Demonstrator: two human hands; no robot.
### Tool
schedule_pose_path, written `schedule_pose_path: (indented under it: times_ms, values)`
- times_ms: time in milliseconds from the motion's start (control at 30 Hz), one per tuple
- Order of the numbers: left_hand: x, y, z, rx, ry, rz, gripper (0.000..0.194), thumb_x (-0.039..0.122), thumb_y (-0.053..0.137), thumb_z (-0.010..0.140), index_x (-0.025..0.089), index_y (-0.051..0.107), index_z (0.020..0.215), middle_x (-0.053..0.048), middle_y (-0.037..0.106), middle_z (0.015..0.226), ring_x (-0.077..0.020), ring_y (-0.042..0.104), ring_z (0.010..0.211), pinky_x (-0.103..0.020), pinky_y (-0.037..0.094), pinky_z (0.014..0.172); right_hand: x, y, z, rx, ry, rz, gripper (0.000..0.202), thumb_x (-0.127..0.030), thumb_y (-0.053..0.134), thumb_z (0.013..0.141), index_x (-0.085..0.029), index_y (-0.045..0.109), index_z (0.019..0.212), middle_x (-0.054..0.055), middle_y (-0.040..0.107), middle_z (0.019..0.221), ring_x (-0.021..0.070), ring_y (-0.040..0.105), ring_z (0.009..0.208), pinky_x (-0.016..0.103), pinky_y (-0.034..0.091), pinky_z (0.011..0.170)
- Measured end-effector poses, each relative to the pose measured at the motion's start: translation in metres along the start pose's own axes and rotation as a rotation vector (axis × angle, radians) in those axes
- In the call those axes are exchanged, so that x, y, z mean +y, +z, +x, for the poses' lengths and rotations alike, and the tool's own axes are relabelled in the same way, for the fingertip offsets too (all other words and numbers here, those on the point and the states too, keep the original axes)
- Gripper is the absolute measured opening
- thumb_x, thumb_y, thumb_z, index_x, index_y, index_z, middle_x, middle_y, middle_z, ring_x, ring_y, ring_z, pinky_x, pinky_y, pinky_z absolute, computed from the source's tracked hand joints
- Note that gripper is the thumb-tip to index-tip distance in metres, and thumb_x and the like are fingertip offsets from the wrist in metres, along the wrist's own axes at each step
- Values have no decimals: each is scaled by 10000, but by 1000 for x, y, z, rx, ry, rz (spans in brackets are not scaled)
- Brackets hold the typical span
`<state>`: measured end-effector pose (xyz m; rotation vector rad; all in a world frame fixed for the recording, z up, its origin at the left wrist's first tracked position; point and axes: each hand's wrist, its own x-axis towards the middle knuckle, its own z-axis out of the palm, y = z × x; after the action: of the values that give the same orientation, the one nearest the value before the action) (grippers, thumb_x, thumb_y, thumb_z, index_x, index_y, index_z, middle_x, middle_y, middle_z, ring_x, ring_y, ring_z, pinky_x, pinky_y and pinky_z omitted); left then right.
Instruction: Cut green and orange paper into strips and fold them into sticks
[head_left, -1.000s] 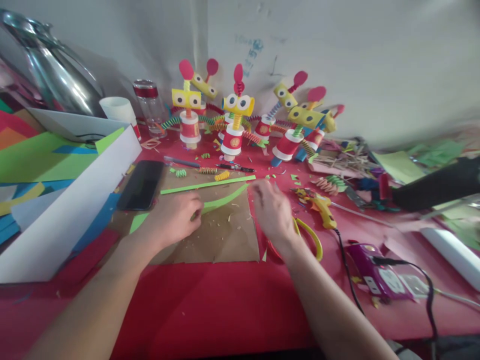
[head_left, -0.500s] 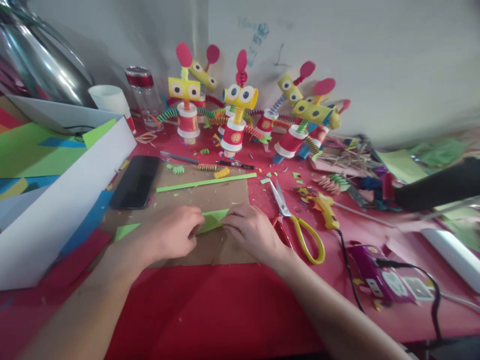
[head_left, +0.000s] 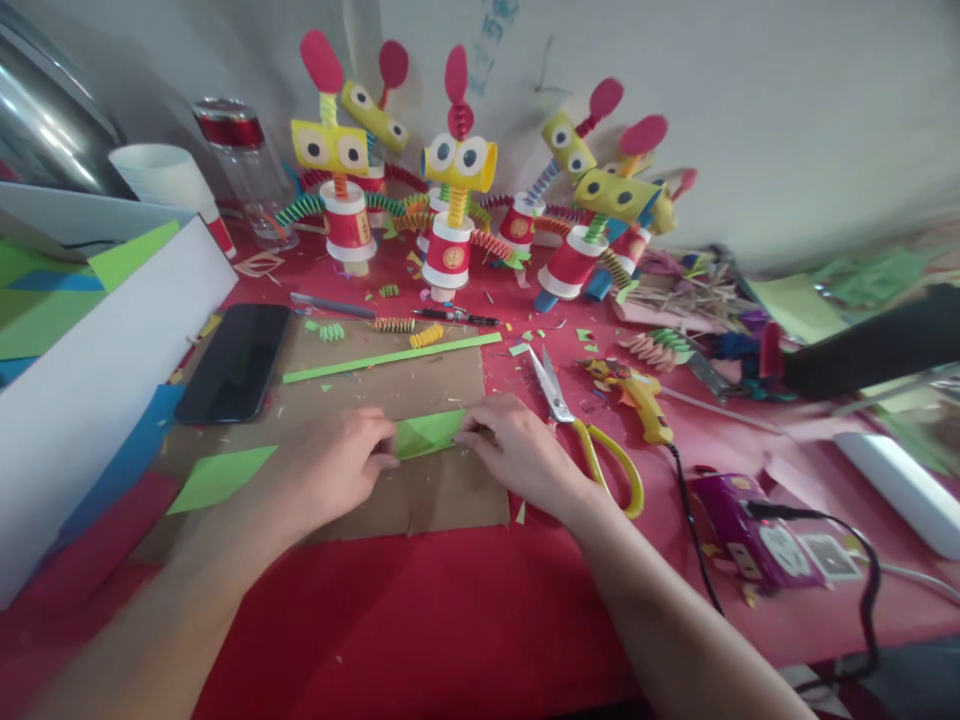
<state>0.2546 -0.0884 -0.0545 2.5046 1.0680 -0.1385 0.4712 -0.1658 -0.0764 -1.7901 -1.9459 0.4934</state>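
A small folded piece of green paper lies on a brown cardboard mat. My left hand pinches its left end and my right hand presses down its right end. A long green paper strip lies on the cardboard just beyond. Yellow-handled scissors rest open on the red table, right of my right hand. A green paper scrap sits left of my left wrist.
Several paper-cup figures with yellow eye tubes stand along the back wall. A black phone lies at the left beside a white box of coloured paper. A yellow glue gun, a purple power strip with black cables and paper scraps fill the right.
My right hand came back from the scissors area to the green paper. Both hands now hold it, folded short, on the cardboard. The view has tilted down and moved closer.
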Motion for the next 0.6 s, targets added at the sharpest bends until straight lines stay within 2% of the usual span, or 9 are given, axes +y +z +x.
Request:
schedule_pose_path:
  times_ms: [200, 367, 600]
  values:
    - [1, 2, 1, 21, -77, 45, 197, 283, 488, 861, 211, 584, 705, -18, 627, 835, -189, 538, 695, -322, 294, 606, 4, -2, 1, -9, 91, -73, 118, -264, 692, 853, -176, 666, 779, 48, 635, 827, 203, 551, 867, 309, 409, 773]
    - [0, 6, 2, 53, -104, 57, 192, 265, 480, 827, 207, 554, 659, -26, 632, 814, -184, 536, 666, -320, 293, 582, 3, -3, 3, -19, 117, -85, 137, -273, 723, 827, -180, 649, 760, 36, 635, 814, 198, 554, 857, 294, 401, 752]
    - [4, 3, 0, 49, -221, 25, 250, 357, 502, 818, 219, 630, 653, -47, 660, 716, -208, 580, 636, -306, 307, 541, 6, -5, 6, -20, 155, -65, 177, -316, 749, 800, -191, 625, 774, 18, 622, 802, 184, 569, 820, 271, 390, 701]
